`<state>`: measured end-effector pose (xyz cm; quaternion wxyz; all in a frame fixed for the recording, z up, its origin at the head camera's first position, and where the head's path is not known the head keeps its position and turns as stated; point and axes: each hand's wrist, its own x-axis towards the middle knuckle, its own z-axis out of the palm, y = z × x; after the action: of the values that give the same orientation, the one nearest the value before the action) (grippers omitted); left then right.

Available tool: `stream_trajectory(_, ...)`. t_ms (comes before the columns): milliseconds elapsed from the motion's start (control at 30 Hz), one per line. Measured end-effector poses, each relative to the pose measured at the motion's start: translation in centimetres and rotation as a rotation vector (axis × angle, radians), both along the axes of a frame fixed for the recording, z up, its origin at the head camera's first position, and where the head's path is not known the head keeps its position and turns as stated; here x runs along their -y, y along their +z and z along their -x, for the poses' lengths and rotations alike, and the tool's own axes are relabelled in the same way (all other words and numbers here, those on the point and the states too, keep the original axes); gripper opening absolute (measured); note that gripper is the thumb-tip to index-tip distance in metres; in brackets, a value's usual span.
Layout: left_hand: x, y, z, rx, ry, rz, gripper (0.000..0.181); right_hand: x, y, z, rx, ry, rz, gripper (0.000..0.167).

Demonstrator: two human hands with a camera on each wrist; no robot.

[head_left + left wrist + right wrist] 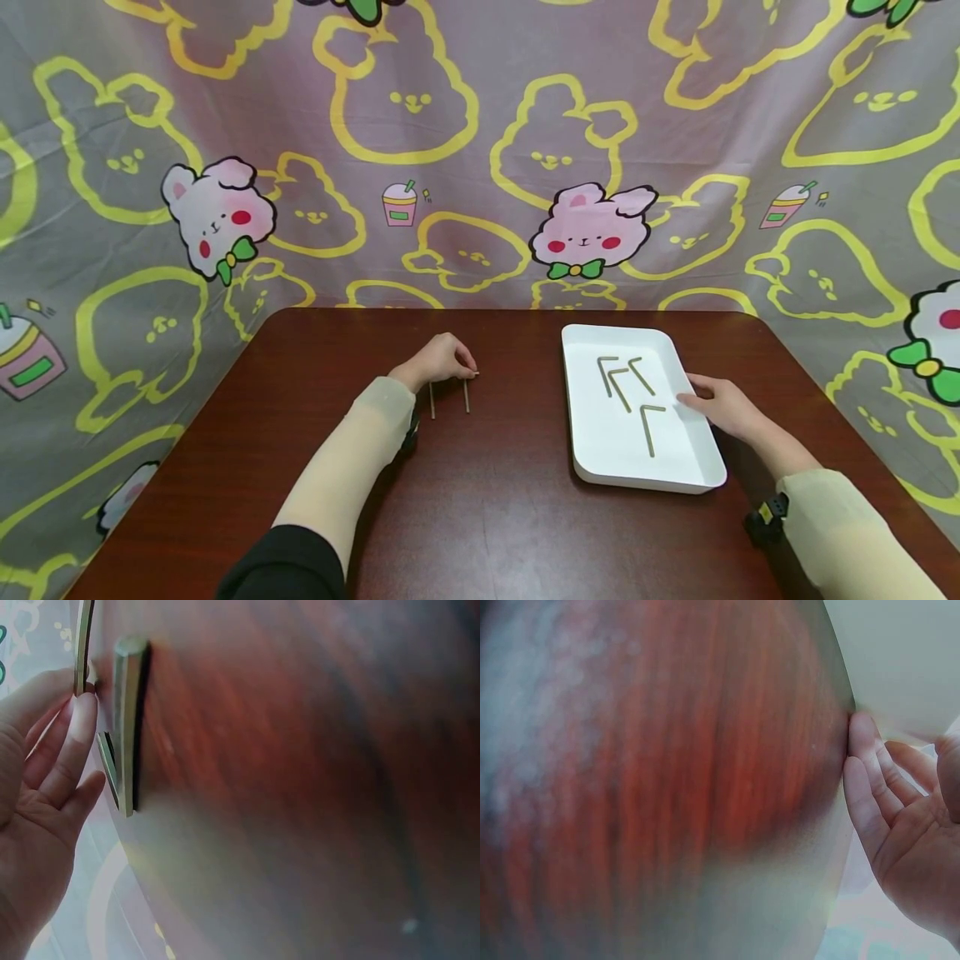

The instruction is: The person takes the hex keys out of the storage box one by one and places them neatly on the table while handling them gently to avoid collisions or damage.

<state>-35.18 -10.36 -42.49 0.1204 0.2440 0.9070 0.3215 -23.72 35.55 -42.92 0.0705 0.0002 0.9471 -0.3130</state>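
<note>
My left hand (442, 360) pinches an L-shaped hex key (467, 397) between thumb and fingertips, at or just above the table top. In the left wrist view this hex key (84, 646) rises from the fingertips. A second hex key (432, 403) lies on the table beside it, its short end hidden under the hand in the head view. To the right is a white tray (611, 457) with several hex keys in it, one hex key (648, 431) nearest its front. My right hand (726, 406) grips the tray's right wall, thumb over the rim and fingers outside.
The dark brown wooden table (510, 525) extends around both hands. Behind it and at both sides hangs a patterned cloth (465, 192) with cartoon animals, meeting the table's back edge.
</note>
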Motion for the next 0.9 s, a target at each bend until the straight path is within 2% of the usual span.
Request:
stream_trajectory(200, 0.10, -0.17, 0.06, 0.004, 0.015, 0.000, 0.004, -0.02, 0.01, 0.06, 0.004, -0.005, -0.007, 0.068)
stream_trajectory(500, -0.07, -0.09, 0.02, -0.039, 0.002, 0.031, 0.006, 0.01, 0.02, 0.03, -0.003, -0.005, -0.014, 0.069)
stream_trajectory(700, -0.15, 0.00, 0.05, -0.041, 0.005, 0.049, 0.006, -0.04, 0.00, 0.04, -0.006, 0.000, -0.024, 0.069)
stream_trajectory(900, 0.01, 0.18, -0.01, -0.018, -0.001, 0.032, 0.004, 0.03, 0.10, 0.05, -0.007, -0.005, -0.021, 0.067)
